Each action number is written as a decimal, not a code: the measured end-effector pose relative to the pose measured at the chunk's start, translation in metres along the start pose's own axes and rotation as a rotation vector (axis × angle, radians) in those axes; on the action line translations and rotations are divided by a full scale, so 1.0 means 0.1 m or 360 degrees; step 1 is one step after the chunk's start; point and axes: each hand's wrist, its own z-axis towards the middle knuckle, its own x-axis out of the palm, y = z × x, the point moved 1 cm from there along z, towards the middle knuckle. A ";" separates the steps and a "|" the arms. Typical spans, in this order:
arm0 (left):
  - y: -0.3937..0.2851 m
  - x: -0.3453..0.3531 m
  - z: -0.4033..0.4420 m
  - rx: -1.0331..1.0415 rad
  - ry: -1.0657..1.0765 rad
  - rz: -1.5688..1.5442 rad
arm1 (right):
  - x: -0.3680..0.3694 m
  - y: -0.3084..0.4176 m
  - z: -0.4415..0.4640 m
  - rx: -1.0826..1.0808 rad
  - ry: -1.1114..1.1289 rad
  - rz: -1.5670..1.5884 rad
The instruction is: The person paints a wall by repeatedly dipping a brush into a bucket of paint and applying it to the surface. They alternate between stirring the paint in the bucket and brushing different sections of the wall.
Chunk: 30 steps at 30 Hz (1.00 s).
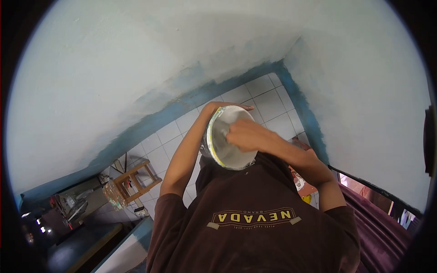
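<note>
So I'm watching from my end through the head cam, and the main thing here is a round bucket with a pale grey-white inside and a rim smeared white and yellow point(210, 143). It's held up at the front of the wearer's dark brown T-shirt with yellow NEVADA lettering point(246, 245), tipped so I can see well into it, with its lower edge right by the cloth. The left hand point(223, 105) reaches around the far side, a few fingers stretched out together along the rim; the rest is tucked behind the bucket, so I can't tell how firmly it's clamped on. The right hand point(246, 135) is down inside the mouth, fingers bent in and close together, a bit blurry, and I honestly can't tell if they're gripping anything. Below all that there's a white tiled floor with dark grout point(266, 104), and a rough blue painted band point(302, 104) runs along the bottom of the pale whitish walls point(150, 54). Off to the left, well apart from the bucket, is a paint-spattered wooden frame with rungs point(136, 181), and over on the right hangs a deep purple curtain point(373, 223).
</note>
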 end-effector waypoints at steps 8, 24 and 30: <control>-0.25 0.06 0.15 0.0067 0.0072 -0.0365 | -0.16 -0.29 -0.19 0.0077 -0.0260 0.0227; -0.14 0.06 0.15 -0.0150 -0.0086 -0.0298 | -0.18 -0.31 -0.31 -0.0079 -0.0108 0.0472; -0.69 0.37 -0.24 -0.0661 -0.0287 -0.0360 | 0.06 0.09 -0.10 -0.0282 0.0094 -0.0165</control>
